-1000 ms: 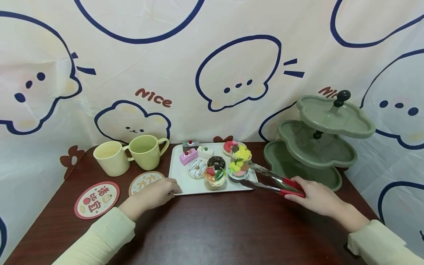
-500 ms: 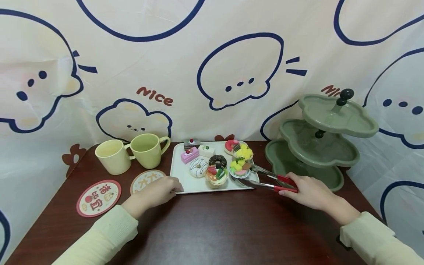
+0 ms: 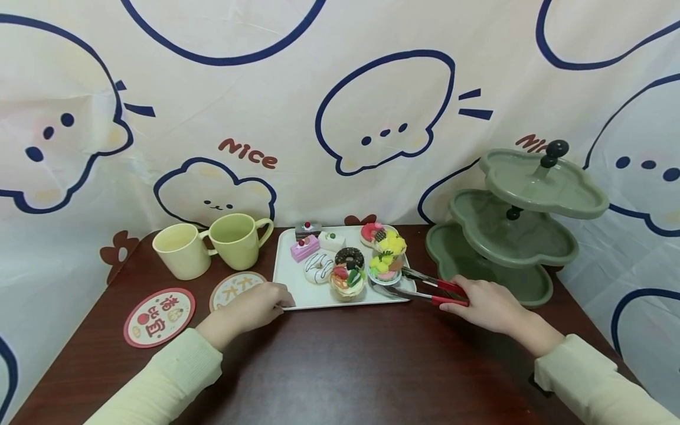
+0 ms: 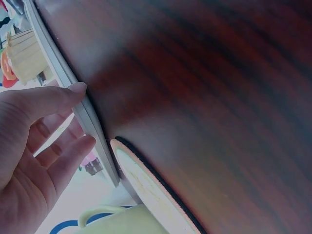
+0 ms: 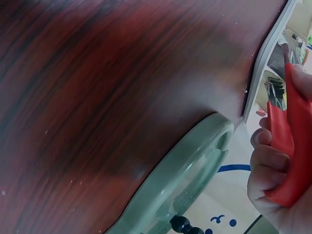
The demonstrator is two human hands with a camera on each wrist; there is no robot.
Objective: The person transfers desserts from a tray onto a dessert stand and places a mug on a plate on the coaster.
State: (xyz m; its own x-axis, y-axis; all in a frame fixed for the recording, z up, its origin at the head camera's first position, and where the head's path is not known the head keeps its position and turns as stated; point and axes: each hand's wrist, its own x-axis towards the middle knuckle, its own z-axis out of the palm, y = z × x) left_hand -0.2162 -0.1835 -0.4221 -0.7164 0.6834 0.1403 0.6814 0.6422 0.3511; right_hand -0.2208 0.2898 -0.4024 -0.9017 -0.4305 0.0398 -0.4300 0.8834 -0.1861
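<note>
My left hand (image 3: 257,308) holds the near left corner of a white tray (image 3: 289,298); in the left wrist view its thumb and fingertips lie at the tray's rim (image 4: 91,114). My right hand (image 3: 491,307) grips red-handled metal tongs (image 3: 448,300), whose handles (image 5: 296,131) fill its palm in the right wrist view. The tong tips stand on either side of a cupcake (image 3: 385,270) with yellow and pink topping at the tray's right end. Whether both tips touch it, I cannot tell. A fruit-topped cupcake (image 3: 347,284) sits to its left.
Several other toy sweets share the tray, among them a white donut (image 3: 319,268) and a pink cake slice (image 3: 305,248). Right stands a green three-tier stand (image 3: 512,230). On the left are a yellow mug (image 3: 182,252), a green mug (image 3: 236,242) and a round red-rimmed coaster (image 3: 159,319).
My right hand has moved left and slightly forward. The tong tips have gone from the cupcake's right side to around it. My left hand stays at the tray's corner.
</note>
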